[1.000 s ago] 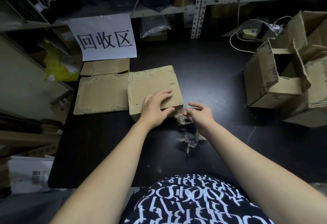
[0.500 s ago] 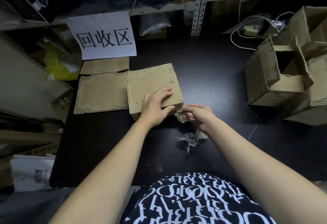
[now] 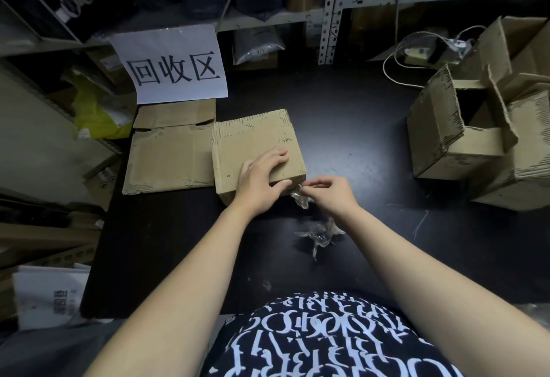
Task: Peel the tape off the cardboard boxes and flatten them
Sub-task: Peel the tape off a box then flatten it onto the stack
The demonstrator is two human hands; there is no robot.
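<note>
1. Flattened cardboard (image 3: 169,159): L side of table (image 3: 357,126), lying flat just below the paper sign (image 3: 175,64). Done item, no change.
2. Cardboard box (image 3: 253,135): mid-table, touching the flat sheet's R edge, closed and still box-shaped. Same spot as 1 s ago.
3. Left hand (image 3: 262,181): on box top by the near-R corner. Fingers are laid over the top and the thumb is hooked down the near face, gripping and bracing. Unchanged.
4. Tape strip (image 3: 299,198): clear, crinkled, hanging off that corner. I can't tell how much is still stuck.
5. Right hand (image 3: 333,195): this is the change. 1 s ago its fingers were spread just off the corner. Now thumb and fingertips are closed together on the tape strip, pinching it right at the box. I read this as a fresh grip for the next pull. Peel on this box is underway, flattening not begun.
6. Tape wad (image 3: 318,235): loose on table nearer me, apart from the box. Unmoved.
7. Open cardboard boxes (image 3: 455,144): R edge, leaning together, flaps up. They look untouched and prob. next in line.
</note>
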